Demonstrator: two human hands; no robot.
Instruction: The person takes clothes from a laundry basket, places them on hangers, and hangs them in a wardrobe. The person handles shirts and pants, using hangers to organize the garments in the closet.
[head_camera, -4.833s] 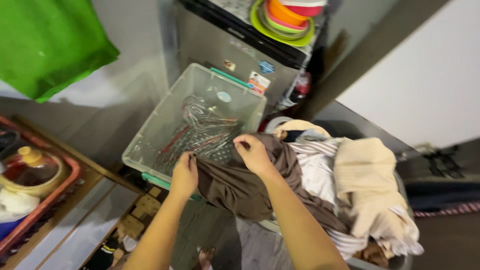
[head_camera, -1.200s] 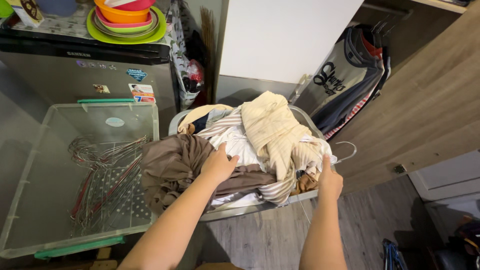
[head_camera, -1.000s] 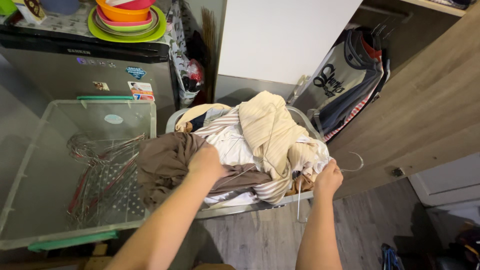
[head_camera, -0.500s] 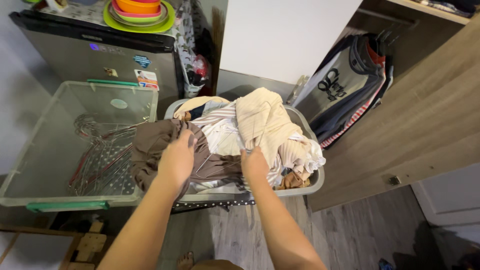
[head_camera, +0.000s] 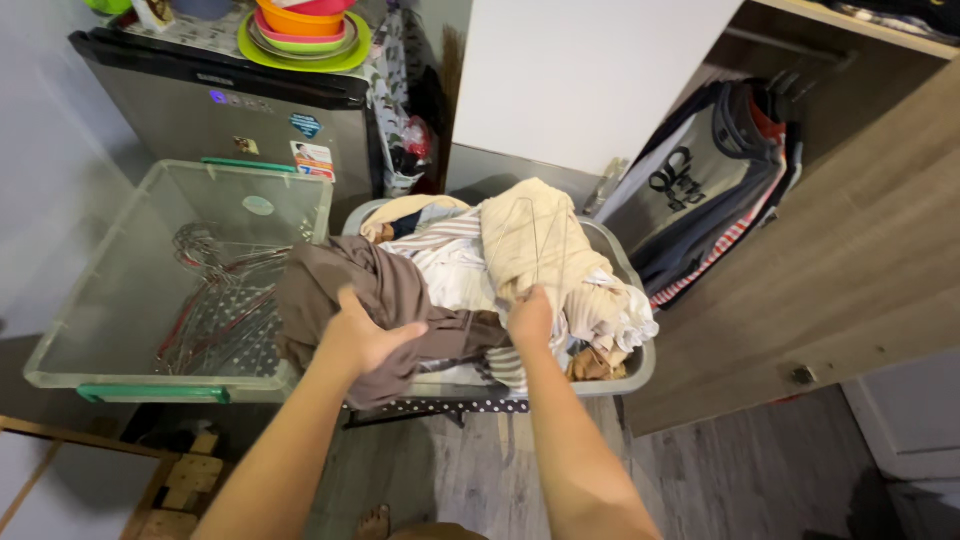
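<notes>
A grey laundry basket (head_camera: 641, 372) is heaped with clothes: a brown garment (head_camera: 340, 285) on the left, striped white cloth (head_camera: 450, 265) in the middle, a cream cloth (head_camera: 530, 235) on top. My left hand (head_camera: 362, 335) grips a fold of the brown garment at the basket's front left. My right hand (head_camera: 530, 316) is closed at the front of the pile and holds a thin wire hanger (head_camera: 548, 245) that stands up against the cream cloth.
A clear plastic bin (head_camera: 120, 300) with several wire hangers (head_camera: 215, 295) sits left of the basket. Behind it stands a small fridge (head_camera: 240, 125) topped with stacked coloured bowls (head_camera: 305, 22). Clothes hang in an open wooden wardrobe (head_camera: 725, 165) at the right.
My right hand pulled a wire hanger from the basket's right edge and brought it to the middle of the pile. My left hand closed on the brown garment.
</notes>
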